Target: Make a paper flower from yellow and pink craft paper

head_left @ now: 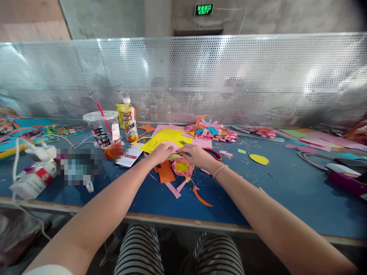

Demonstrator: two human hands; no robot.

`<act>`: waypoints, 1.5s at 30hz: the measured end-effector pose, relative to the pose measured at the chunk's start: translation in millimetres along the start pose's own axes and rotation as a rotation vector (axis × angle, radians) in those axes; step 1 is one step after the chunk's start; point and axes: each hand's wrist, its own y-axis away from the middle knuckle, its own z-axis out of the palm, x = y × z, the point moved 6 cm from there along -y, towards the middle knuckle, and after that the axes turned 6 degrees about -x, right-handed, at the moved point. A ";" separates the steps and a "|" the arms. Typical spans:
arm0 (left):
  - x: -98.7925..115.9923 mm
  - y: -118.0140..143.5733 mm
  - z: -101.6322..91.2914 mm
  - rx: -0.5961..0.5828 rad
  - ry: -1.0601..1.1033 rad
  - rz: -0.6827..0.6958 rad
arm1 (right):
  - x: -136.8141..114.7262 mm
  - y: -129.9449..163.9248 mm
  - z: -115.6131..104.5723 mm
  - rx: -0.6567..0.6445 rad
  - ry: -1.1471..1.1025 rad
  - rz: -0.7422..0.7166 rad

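Observation:
My left hand [162, 152] is closed on a piece of pink paper [172, 145] over the paper pile. My right hand [195, 153] meets it from the right, fingers pinched together at the same paper's edge. A red handle [214, 154] of what looks like scissors shows beyond my right hand; a grey blade tip appears near its fingers, the rest hidden. Just below my hands lies a pink paper flower [182, 167] with a yellow centre. Yellow sheets [160, 139] lie behind the hands, and an orange paper piece [166, 172] is below the left one.
Pink paper flowers [208, 129] lie behind. On the left stand a lidded drink cup [100, 128] with a red straw and a bottle [129, 120]. A white-and-red box [36, 179] and cables are further left. A yellow oval [259, 159] lies right. A perforated metal panel [195, 76] borders the table.

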 end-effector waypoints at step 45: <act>7.7 3.9 -1.5 -0.034 0.050 0.065 | -3.1 -0.4 4.0 -0.064 -0.188 0.015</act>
